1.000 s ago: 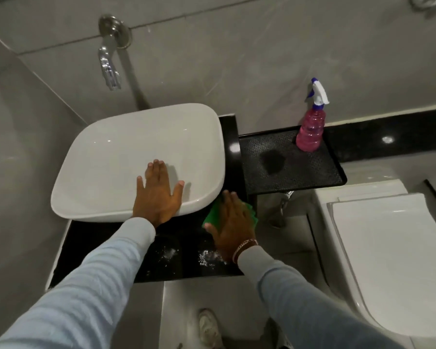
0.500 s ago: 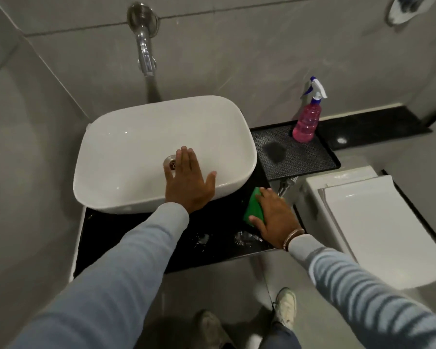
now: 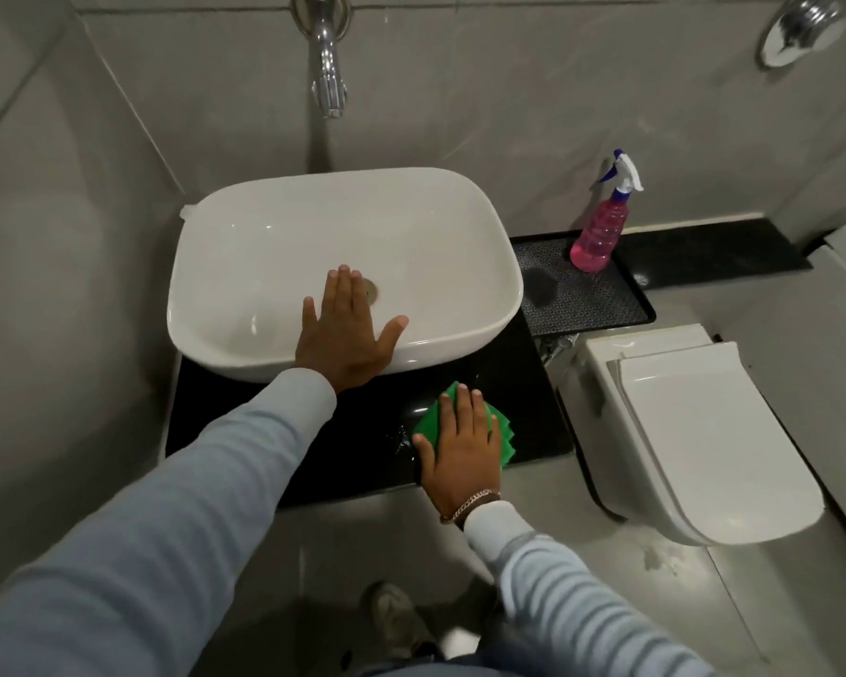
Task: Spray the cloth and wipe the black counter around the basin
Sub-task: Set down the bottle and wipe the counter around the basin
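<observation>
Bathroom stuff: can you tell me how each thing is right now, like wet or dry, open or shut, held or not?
Cloth: flat on the counter, pressed under the right hand.
Right hand: fingers spread on the cloth.
Left hand: open, resting on the basin's front rim.
Basin: no water visible.
Tap: not running.
Counter: wet specks beside the cloth.
Spray bottle: upright on the mat, nobody holding it.
Toilet lid: shut.
</observation>
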`<state>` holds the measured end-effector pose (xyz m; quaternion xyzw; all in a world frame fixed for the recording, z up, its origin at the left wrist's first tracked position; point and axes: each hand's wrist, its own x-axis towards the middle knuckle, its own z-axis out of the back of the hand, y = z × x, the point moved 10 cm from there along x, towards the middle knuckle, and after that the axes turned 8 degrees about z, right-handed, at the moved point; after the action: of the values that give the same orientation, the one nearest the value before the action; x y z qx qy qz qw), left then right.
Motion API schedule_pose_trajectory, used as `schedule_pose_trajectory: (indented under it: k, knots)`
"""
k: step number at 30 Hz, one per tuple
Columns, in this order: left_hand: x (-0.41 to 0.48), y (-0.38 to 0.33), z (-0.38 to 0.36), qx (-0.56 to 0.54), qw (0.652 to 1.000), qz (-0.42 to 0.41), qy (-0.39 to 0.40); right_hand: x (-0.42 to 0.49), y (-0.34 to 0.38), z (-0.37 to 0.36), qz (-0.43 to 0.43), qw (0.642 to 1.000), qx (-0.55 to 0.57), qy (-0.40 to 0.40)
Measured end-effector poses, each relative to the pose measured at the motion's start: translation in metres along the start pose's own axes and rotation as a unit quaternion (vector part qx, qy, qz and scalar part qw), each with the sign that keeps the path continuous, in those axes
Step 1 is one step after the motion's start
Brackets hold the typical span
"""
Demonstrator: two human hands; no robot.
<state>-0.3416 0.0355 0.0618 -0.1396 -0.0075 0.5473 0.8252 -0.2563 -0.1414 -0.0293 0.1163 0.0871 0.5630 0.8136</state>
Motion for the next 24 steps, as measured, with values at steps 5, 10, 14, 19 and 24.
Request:
schedule_pose_trajectory:
  k: [5, 10, 14, 19, 24]
  knots:
    - [-0.006, 0.044, 0.006, 0.028, 0.999, 0.021, -0.007, -0.008, -0.05, 0.017, 0.176, 0.982, -0.059, 0.032]
    - [-0.006, 0.091, 0.015, 0.048, 0.997, 0.06, -0.02, 0.013, -0.068, 0.025, -0.1, 0.992, -0.007, -0.074]
    - [-0.005, 0.09, 0.015, 0.054, 0.997, 0.058, -0.011, 0.024, -0.009, 0.005, -0.143, 0.986, 0.041, -0.07]
    - [-0.005, 0.092, 0.017, 0.047, 0.998, 0.047, -0.002, 0.005, 0.043, -0.016, 0.188, 0.982, -0.02, 0.022]
    - [-0.005, 0.103, 0.018, 0.057, 0.997, 0.056, -0.007, 0.003, -0.045, 0.016, 0.155, 0.986, -0.054, -0.019]
